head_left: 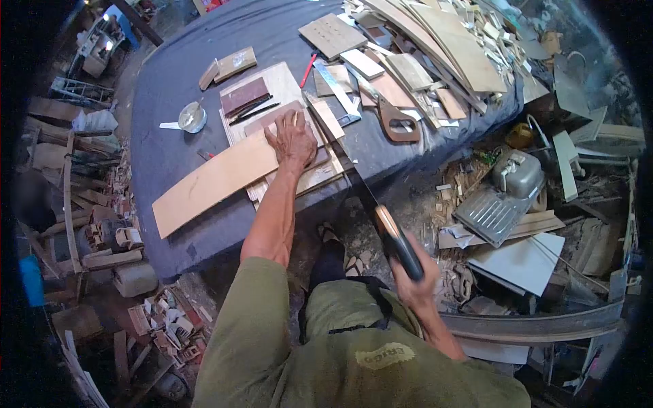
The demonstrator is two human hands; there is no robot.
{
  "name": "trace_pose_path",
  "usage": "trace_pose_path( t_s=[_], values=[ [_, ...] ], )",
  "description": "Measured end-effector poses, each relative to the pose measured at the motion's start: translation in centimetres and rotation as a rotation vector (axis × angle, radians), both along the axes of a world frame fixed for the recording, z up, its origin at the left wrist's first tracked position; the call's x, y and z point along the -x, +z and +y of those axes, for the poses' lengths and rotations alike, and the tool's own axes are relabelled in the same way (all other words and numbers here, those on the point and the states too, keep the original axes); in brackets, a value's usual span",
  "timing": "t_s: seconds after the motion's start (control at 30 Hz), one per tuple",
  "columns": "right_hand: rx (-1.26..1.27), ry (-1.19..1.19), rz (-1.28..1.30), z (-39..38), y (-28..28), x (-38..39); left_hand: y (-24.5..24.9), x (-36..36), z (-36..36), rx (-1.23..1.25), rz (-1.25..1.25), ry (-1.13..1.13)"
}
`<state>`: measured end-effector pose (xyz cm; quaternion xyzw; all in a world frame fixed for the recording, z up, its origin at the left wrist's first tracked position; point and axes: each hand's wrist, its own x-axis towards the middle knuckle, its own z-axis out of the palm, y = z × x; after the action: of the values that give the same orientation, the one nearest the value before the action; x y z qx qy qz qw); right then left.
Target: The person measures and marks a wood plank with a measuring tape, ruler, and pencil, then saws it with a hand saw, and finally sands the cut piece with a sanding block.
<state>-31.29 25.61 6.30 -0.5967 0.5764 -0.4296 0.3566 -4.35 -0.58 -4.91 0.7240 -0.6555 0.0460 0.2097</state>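
My left hand [292, 141] lies with its fingers spread, pressing down on a long thin wooden board [211, 178] and a brown piece beside it. Under these are larger flat boards [275, 78] stacked on the cloth-covered table. My right hand [418, 282] is wrapped round the dark handle of a handsaw [365, 194]. The saw's blade slants up and away, passing along the right side of the stack, close to a narrow wood strip [325, 117]. Just beyond my left hand are a dark brown block [245, 96] and a black pen [255, 113].
A second handsaw [399, 126], a try square [338, 92] and a red pen [308, 69] lie to the right on the table [183, 81]. Wood offcuts [408, 71] pile up behind them. A small bowl [192, 117] stands left. Scraps and a metal sink [507, 194] crowd the floor.
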Motion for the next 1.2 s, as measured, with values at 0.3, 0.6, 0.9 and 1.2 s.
trace_pose_path(
  t_s=[0.3, 0.6, 0.9, 1.2],
  values=[
    [0.069, 0.043, -0.013, 1.2, 1.1, 1.2, -0.4, -0.1, -0.2, 0.0, -0.025, 0.018],
    [-0.004, 0.006, -0.007, -3.4, 1.1, -1.7, -0.6, 0.2, 0.0, 0.006, -0.023, 0.024],
    [-0.12, 0.022, -0.111, -6.0, 0.1, -2.9, -0.8, -0.3, -0.4, 0.026, -0.052, 0.015],
    [0.108, -0.02, -0.009, -0.9, 0.3, -0.2, -0.9, 0.1, -0.5, -0.022, -0.059, 0.032]
  ],
)
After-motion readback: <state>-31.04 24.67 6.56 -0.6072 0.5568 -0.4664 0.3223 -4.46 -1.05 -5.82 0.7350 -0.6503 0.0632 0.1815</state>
